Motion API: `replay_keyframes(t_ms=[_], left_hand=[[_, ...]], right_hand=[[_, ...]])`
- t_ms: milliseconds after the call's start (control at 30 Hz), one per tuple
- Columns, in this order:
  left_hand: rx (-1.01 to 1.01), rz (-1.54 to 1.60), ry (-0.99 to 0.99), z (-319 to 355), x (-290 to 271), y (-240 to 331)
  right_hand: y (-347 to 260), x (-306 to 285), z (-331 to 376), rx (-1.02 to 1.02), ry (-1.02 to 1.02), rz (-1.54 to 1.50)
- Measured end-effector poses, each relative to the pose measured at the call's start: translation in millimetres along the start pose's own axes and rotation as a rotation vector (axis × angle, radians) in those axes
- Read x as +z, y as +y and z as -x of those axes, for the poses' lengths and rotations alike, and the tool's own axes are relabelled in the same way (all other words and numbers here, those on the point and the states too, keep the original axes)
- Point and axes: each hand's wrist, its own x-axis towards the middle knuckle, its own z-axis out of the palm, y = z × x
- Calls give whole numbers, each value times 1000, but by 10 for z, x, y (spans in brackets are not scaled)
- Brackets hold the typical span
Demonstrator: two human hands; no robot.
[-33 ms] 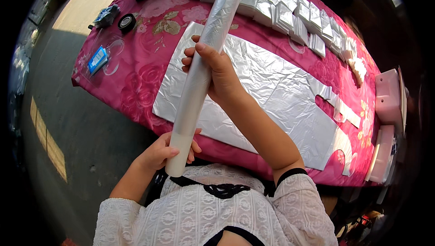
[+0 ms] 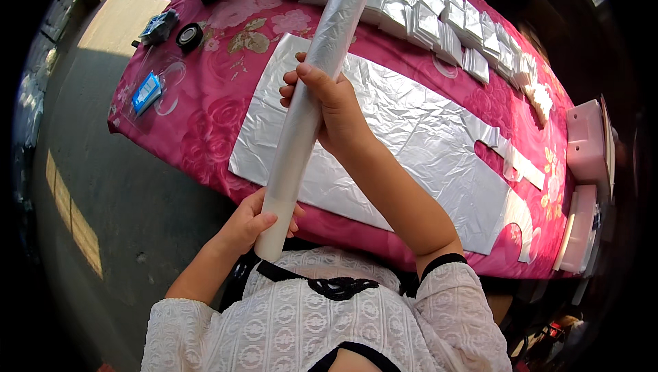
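Observation:
A long roll of translucent plastic film (image 2: 291, 142) slants across the middle, its lower end near my body and its upper end reaching past the top edge. Around its middle, my right hand (image 2: 332, 108) is closed, thumb on the near side and fingers wrapping behind. Near the bottom end, my left hand (image 2: 241, 228) grips the roll, with the thumb across it and fingertips showing on the far side. Beneath, a crinkled silvery-white plastic sheet (image 2: 411, 152) lies flat, shaped like an apron with strap-like strips at its right end.
Several stacks of folded white plastic packets (image 2: 421, 22) line the far side of the pink flowered tablecloth (image 2: 205, 132). At the left are a black tape roll (image 2: 189, 37), a blue packet (image 2: 147, 93) and a wrapped bundle (image 2: 159, 27). Pink bins (image 2: 588, 142) stand beyond the right edge.
My left hand has shifted slightly up and to the right together with the lower end of the roll. My right hand keeps its grip, a touch further right.

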Motion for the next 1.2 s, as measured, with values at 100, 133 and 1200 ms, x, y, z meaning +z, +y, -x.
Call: replay_keyframes(t_ms=[100,133,1200], left_hand=[[100,-486,23,-186,162,-75],[42,-424,49,-188,324,-78],[-632,94,-246,-23,-177,-641]], right_hand=[[-78,-264,60,-82,93,34],[-93,-319,129,-68,127,-1],[-764,-2298,860,110,326,543]])
